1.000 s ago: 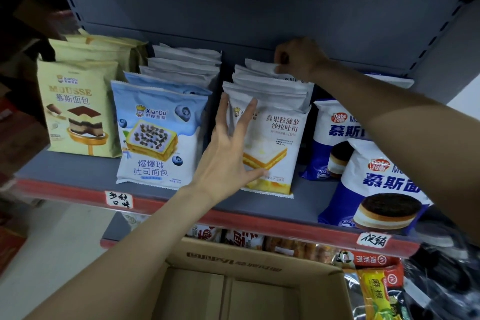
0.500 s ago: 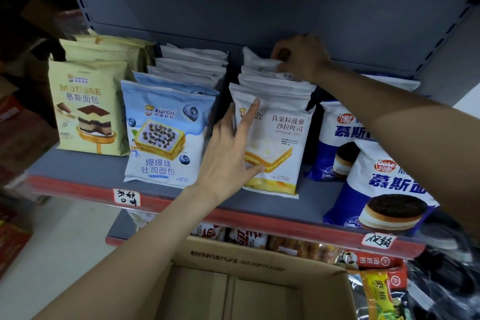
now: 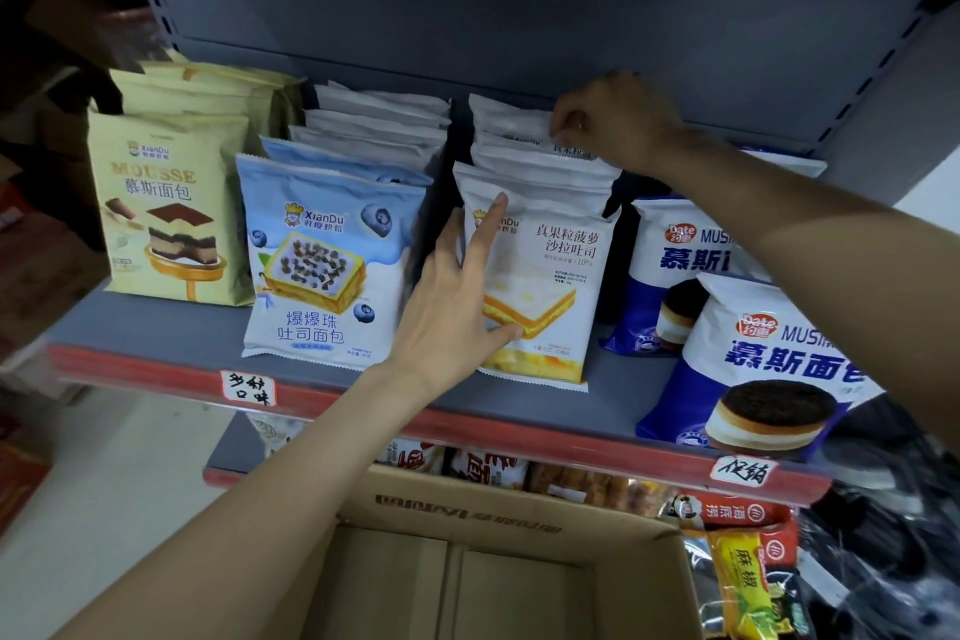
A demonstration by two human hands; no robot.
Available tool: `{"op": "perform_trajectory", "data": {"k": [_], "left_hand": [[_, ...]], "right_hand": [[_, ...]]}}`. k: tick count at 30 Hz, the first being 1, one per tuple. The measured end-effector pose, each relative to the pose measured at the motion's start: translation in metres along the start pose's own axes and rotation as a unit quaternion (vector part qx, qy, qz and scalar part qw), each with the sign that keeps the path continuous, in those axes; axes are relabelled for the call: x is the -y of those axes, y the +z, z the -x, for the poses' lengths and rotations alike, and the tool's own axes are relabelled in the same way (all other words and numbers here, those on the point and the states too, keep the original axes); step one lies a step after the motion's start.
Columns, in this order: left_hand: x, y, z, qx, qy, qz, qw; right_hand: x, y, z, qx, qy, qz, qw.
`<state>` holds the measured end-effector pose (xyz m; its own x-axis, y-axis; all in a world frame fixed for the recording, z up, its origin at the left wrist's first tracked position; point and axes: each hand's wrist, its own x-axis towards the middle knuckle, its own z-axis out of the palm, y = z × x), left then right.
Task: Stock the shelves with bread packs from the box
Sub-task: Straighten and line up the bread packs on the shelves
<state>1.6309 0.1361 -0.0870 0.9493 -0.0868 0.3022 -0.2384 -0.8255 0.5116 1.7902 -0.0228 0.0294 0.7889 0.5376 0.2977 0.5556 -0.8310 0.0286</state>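
Grey shelf (image 3: 332,374) carried rows of bread packs above an open box (image 3: 519,535). Left hand (image 3: 457,307), fingers straight, pressed flat on the front white pack (image 3: 561,270). Right hand (image 3: 613,120) pinched the top edge of the rear pack (image 3: 506,117) in that row, at the shelf's back.

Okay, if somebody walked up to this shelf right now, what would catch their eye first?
Two hands working one row: the left hand rests flat on the front white pineapple toast pack mid-shelf, while the right hand pinches the top edge of the rear pack at the back. Below, the cardboard box stands open, no packs visible inside.
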Motion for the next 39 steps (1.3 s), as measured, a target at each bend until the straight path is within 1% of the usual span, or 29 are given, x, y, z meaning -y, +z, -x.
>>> {"op": "perform_trajectory", "data": {"k": [2,5,7,9,15,17,19,21,22,26,27,28,31,32,36,39], "left_hand": [[0.0,-0.001,-0.001,0.001,-0.003,-0.007,1.0],[0.001,0.0,-0.002,-0.002,-0.007,-0.013,1.0],[0.002,0.0,-0.002,-0.002,-0.01,-0.012,1.0],[0.0,-0.001,-0.002,-0.004,-0.011,-0.013,1.0],[-0.001,-0.001,-0.001,-0.013,-0.009,-0.029,0.999],[0.0,-0.001,-0.001,-0.017,-0.004,-0.032,0.999],[0.0,-0.001,-0.002,-0.011,-0.011,-0.026,1.0],[0.0,-0.002,-0.003,-0.009,-0.015,-0.023,1.0],[-0.001,-0.002,-0.002,-0.006,-0.017,-0.022,1.0],[-0.003,-0.004,-0.003,0.004,-0.02,-0.017,1.0],[-0.003,-0.005,-0.003,0.006,-0.02,-0.015,1.0],[-0.004,-0.005,-0.003,0.008,-0.021,-0.014,1.0],[-0.006,-0.006,-0.003,0.025,-0.029,-0.007,0.999],[-0.007,-0.006,-0.003,0.033,-0.035,-0.003,0.999],[-0.01,-0.003,-0.002,0.05,-0.047,0.002,0.998],[-0.011,0.001,-0.002,0.033,-0.042,0.032,0.998]], "right_hand": [[0.001,0.003,0.001,0.057,0.016,0.004,0.998],[-0.001,0.009,-0.002,0.099,0.056,-0.02,0.993],[0.001,0.016,-0.002,0.124,0.058,-0.012,0.991],[0.003,0.022,-0.001,0.11,0.051,0.006,0.993],[-0.005,0.015,0.002,0.0,0.053,0.042,0.998],[-0.007,0.015,0.0,-0.004,0.05,0.079,0.996],[-0.005,0.017,-0.002,0.018,0.049,0.085,0.995],[-0.003,0.018,-0.002,0.033,0.047,0.07,0.996],[-0.003,0.017,0.001,0.026,0.045,0.053,0.997],[-0.01,0.001,0.021,-0.051,0.061,-0.071,0.994],[-0.01,-0.002,0.026,-0.046,0.053,-0.085,0.994],[-0.009,-0.004,0.029,-0.022,0.04,-0.078,0.996],[-0.004,-0.003,0.029,0.089,0.019,-0.006,0.996],[-0.003,-0.002,0.026,0.106,0.026,0.006,0.994],[0.0,0.001,0.021,0.08,0.049,0.062,0.994],[0.001,0.005,0.024,0.044,0.064,0.094,0.993]]}}
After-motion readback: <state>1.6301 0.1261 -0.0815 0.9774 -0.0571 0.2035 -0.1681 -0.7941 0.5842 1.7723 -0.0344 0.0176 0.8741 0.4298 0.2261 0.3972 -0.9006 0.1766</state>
